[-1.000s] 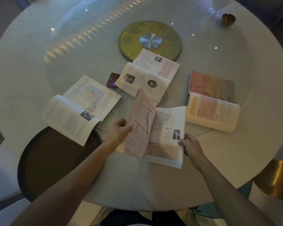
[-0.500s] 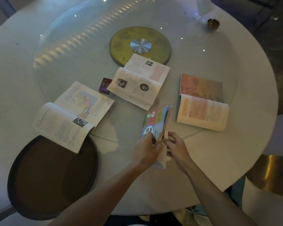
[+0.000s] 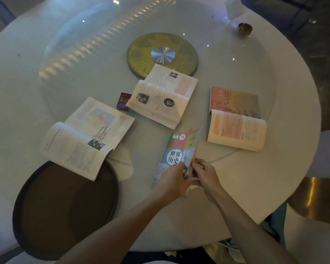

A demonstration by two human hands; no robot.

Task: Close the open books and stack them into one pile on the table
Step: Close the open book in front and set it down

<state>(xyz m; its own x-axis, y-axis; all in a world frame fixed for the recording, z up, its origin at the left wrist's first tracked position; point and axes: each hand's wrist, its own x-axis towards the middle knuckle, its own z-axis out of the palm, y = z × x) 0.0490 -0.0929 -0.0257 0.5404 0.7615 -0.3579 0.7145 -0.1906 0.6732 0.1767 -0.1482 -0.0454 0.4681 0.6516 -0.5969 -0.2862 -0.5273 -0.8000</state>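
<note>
A closed book with a colourful cover [image 3: 179, 149] lies tilted near the table's front edge. My left hand [image 3: 171, 180] rests on its near end, and my right hand [image 3: 202, 172] grips its right edge. Three books lie open on the white round table [image 3: 27, 82]: one at the left [image 3: 88, 134] overhanging a dark tray, one in the middle [image 3: 162, 96], and one at the right with pinkish pages [image 3: 236, 119].
A dark round tray [image 3: 65, 206] sits at the front left. A gold turntable hub [image 3: 162, 54] marks the table's centre under a glass disc. A small purple box [image 3: 123, 101] lies beside the middle book. A small bowl [image 3: 245, 28] stands at the far right.
The nearest book, open a second ago, has been folded shut by both hands, and its colourful cover now faces up. The camera view has shifted slightly.
</note>
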